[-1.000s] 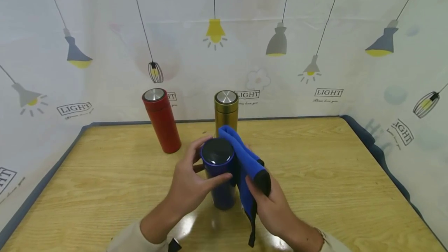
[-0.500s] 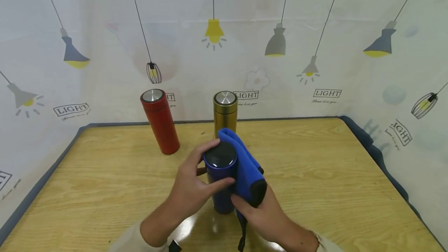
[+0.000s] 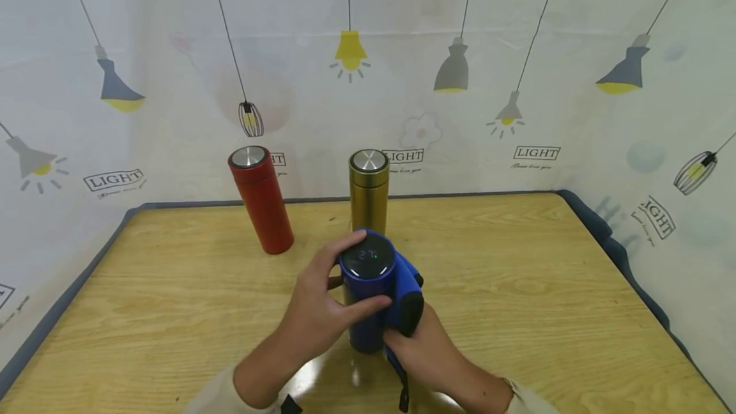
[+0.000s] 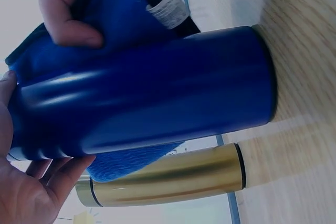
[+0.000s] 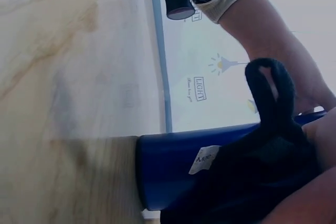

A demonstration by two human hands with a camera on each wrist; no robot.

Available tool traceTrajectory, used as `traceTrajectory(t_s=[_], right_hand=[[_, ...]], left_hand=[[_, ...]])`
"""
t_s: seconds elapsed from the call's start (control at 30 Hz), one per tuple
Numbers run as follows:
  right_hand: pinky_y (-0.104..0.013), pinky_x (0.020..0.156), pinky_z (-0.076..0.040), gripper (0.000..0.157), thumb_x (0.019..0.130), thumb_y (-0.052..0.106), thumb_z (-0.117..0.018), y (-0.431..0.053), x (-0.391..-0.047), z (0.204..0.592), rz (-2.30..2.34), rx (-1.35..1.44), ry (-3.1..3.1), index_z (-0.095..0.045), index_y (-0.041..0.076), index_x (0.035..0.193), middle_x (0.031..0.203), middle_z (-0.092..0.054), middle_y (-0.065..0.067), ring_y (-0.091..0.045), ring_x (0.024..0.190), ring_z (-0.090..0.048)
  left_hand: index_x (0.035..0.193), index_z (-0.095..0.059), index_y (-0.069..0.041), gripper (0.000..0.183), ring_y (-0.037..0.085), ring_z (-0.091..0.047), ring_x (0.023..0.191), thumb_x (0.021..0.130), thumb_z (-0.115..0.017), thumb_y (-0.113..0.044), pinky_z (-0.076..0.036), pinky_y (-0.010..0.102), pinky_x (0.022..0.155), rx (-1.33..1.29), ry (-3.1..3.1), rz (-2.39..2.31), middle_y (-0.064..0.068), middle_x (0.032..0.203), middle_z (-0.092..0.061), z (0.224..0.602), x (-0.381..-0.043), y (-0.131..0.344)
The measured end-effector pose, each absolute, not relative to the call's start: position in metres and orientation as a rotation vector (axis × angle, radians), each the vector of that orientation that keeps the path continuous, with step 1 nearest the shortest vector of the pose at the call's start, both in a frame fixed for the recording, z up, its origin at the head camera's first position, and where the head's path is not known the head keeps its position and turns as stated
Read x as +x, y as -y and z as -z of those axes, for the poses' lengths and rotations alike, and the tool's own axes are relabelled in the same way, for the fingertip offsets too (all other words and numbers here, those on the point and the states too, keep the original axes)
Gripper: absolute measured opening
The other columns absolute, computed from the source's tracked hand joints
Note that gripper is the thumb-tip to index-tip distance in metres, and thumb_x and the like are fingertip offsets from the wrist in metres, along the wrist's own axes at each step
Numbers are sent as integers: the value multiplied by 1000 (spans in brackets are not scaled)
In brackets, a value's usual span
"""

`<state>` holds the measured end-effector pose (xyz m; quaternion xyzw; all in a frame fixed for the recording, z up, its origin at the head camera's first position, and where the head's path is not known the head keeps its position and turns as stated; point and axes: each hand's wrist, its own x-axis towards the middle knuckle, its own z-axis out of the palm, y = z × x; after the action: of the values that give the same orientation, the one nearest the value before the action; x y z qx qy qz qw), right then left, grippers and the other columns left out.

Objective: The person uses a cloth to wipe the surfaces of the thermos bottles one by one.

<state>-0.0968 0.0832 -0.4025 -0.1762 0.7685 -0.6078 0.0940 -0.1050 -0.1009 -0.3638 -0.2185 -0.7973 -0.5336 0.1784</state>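
A blue thermos bottle (image 3: 365, 331) stands upright on the table, its black lid (image 3: 368, 257) lit with small digits. My left hand (image 3: 315, 312) grips it near the top, thumb across the front. My right hand (image 3: 430, 349) holds a folded blue cloth (image 3: 407, 292) with black edging against the bottle's right side. In the left wrist view the cloth (image 4: 118, 22) lies along the bottle and also shows behind it. A dark loop (image 5: 273, 98) and the white label (image 5: 203, 159) appear in the right wrist view. Some right fingers are hidden by the cloth.
A gold thermos bottle (image 3: 369, 203) stands just behind the blue one. Farther left is a red thermos bottle (image 3: 262, 206). The wooden table (image 3: 546, 292) meets a lamp-printed backdrop (image 3: 517, 30) at the back and sides.
My right hand has brought the cloth down and left, closer around the blue bottle. Both hands and the bottle sit slightly farther right in view. Digits now show on the lid.
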Motion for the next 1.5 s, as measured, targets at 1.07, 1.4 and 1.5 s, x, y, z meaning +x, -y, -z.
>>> traceTrajectory(t_s=[1.07, 1.4, 1.5], right_hand=[[-24, 102, -48, 58, 88, -11, -46, -87, -94, 397, 1908, -688, -2244, -44, 6, 144, 134, -61, -11, -15, 120, -59], [-19, 107, -41, 63, 92, -4, -51, -90, -91, 387, 1956, -527, -2195, -37, 10, 152, 146, -53, -11, -13, 131, -51], [-18, 107, -41, 61, 97, -1, -52, -94, -87, 380, 2004, -609, -2200, -34, 8, 154, 151, -48, -14, -7, 133, -49]], left_hand=[[148, -42, -26, 86, 25, -59, 125, 75, -89, -21, -60, 32, 83, -698, 2330, 1522, 3, 144, -54, 362, -107, 109], [148, -40, -33, 85, 17, -56, 128, 78, -88, -27, -59, 38, 87, -768, 2409, 1463, -5, 143, -55, 356, -110, 117], [147, -41, -37, 84, 18, -56, 127, 78, -88, -28, -60, 34, 83, -778, 2442, 1470, -5, 144, -54, 351, -110, 119]])
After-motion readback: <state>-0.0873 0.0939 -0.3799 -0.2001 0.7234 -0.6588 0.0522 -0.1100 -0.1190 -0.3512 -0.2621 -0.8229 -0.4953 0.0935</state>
